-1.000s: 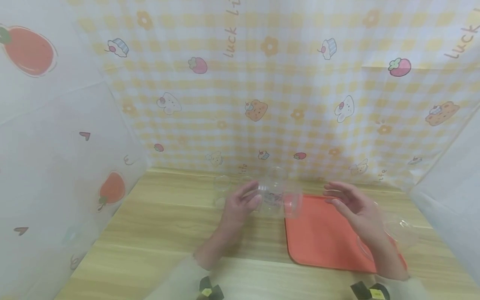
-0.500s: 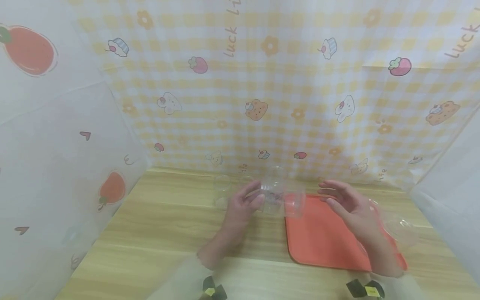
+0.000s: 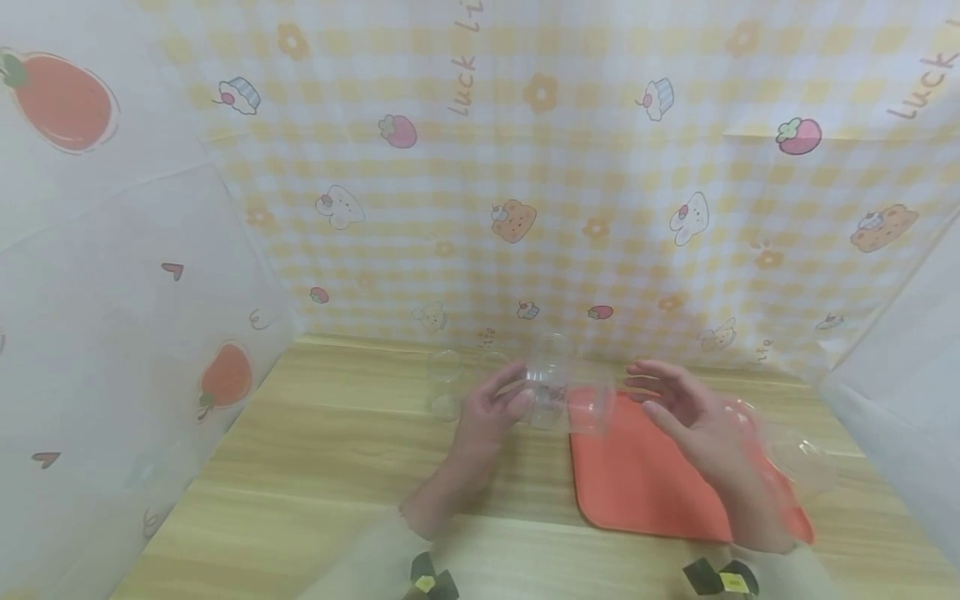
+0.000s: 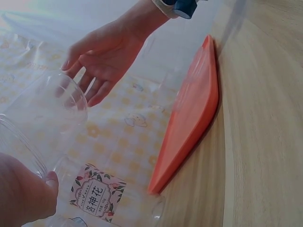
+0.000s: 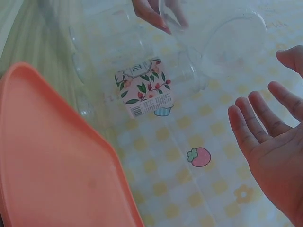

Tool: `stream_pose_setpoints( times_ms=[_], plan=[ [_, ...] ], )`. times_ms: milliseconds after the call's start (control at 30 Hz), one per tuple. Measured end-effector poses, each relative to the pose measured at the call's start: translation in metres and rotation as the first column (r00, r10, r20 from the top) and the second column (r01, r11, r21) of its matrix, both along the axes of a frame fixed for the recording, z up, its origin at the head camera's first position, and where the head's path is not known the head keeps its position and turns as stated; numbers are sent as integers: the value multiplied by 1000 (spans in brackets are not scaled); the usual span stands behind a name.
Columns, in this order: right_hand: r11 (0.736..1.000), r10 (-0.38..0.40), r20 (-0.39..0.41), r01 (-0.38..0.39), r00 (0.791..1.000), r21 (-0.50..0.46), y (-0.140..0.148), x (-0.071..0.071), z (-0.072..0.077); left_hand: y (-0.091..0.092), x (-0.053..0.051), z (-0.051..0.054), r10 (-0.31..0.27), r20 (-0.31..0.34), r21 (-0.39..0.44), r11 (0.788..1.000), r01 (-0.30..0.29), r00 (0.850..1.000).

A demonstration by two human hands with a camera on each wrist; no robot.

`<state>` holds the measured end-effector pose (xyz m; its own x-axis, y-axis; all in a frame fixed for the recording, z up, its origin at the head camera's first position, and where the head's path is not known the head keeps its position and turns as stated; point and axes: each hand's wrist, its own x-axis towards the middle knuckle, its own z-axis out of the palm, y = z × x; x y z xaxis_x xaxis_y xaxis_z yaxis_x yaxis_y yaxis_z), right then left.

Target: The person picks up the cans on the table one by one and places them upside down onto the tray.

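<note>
My left hand (image 3: pixel 483 421) grips a clear plastic jar (image 3: pixel 588 400) by its ringed mouth end, with the thumb and fingers curled round it. The jar (image 4: pixel 54 106) lies sideways in the air, its base toward my right hand (image 3: pixel 693 425). That hand (image 5: pixel 277 137) is apart from the jar, fingers spread and slightly bent, holding nothing. Behind the held jar stands another clear jar with a pink floral label (image 5: pixel 144 87). Orange-red and shallow, the tray (image 3: pixel 637 475) lies below and between the hands, partly covered by the right forearm.
More clear jars (image 3: pixel 445 379) stand at the back left of the wooden table (image 3: pixel 315 467). A clear rounded object (image 3: pixel 802 458) lies by the tray's right side; its kind is hard to tell. A checked cloth (image 3: pixel 450 167) hangs behind the table.
My left hand has shifted slightly right, carrying the jar. My right hand has drifted left toward the jar's base, narrowing the gap. The tray stays where it was.
</note>
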<state>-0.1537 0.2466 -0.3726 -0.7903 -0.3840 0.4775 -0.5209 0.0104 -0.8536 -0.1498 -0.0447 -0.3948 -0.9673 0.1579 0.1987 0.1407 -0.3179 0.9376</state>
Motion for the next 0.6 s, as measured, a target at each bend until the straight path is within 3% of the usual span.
stream_pose_setpoints(
  times_ms=[200,433,600],
  plan=[
    [998,40,-9,-40,999,-44,-6,-1,-2,2,-1,-2,3,-8,-2,1000,-3,1000],
    [976,153,-144,-172,978,-131,-15,-9,-7,3,0,-1,11,-6,-6,1000,-11,1000],
    [967,192,-164,-215,968,-137,-20,-11,-9,3,0,-1,9,-7,-4,1000,-9,1000]
  ],
)
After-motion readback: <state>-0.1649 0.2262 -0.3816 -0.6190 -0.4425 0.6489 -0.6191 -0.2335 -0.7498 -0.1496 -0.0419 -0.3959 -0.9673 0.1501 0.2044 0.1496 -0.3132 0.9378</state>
